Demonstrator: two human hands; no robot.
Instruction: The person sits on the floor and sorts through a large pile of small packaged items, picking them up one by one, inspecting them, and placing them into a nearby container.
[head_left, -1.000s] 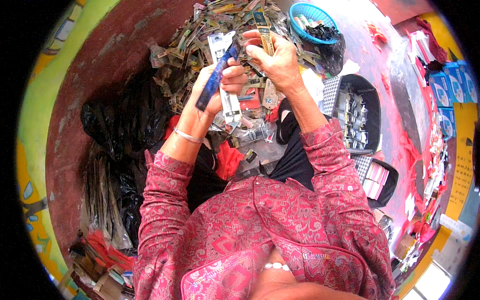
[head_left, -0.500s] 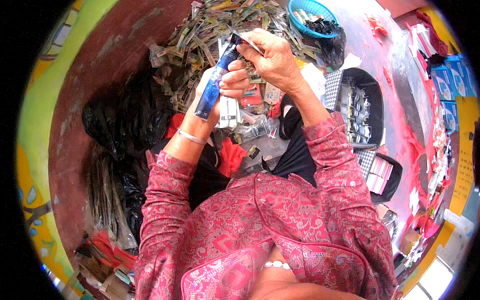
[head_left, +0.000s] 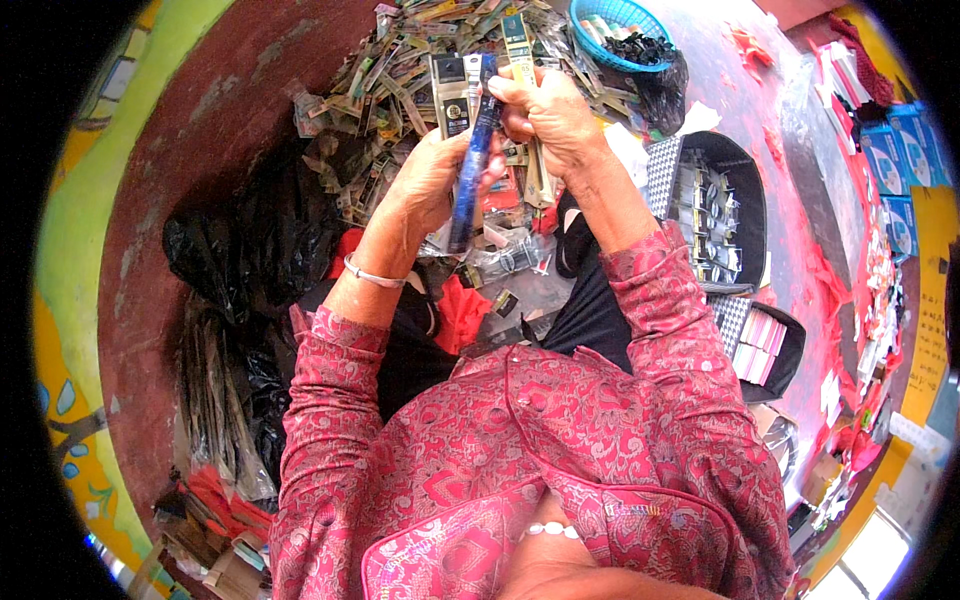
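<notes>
So the long blue packet (head_left: pixel 473 165) sits upright in front of the person's chest, pinched low down by the left hand (head_left: pixel 428 180) and clamped at the top by the right hand (head_left: pixel 548 112), both closed tight on it. Looks to me like that two-handed grip is there to keep the thin thing straight while the top end gets worked. The left hand also seems to be fanning a couple of dark flat packets (head_left: pixel 452 92) behind it, probably to keep them handy. Just beyond is a big messy heap of packets (head_left: pixel 390 90) on the floor, a blue basket (head_left: pixel 622 28) past that, and a black tray (head_left: pixel 720 215) of small items off to the right.
</notes>
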